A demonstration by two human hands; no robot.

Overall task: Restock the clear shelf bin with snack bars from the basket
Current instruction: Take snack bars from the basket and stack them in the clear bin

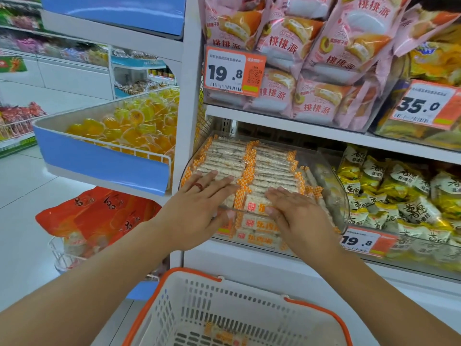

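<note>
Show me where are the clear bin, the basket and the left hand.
clear bin [341, 196]: head view, right wall.
basket [321, 311]: head view, orange rim.
left hand [197, 208]: head view, back of hand.

**Both hands flat on the bars in the bin**

The left hand [199, 203], a red ring on one finger, and the right hand [296, 211] lie with straight fingers on the top rows of snack bars [264, 168] in the clear shelf bin [336, 193]. Below, the white basket [199, 308] with an orange rim holds a few bars. An orange price tag [361, 242] reads 19.8.
</note>
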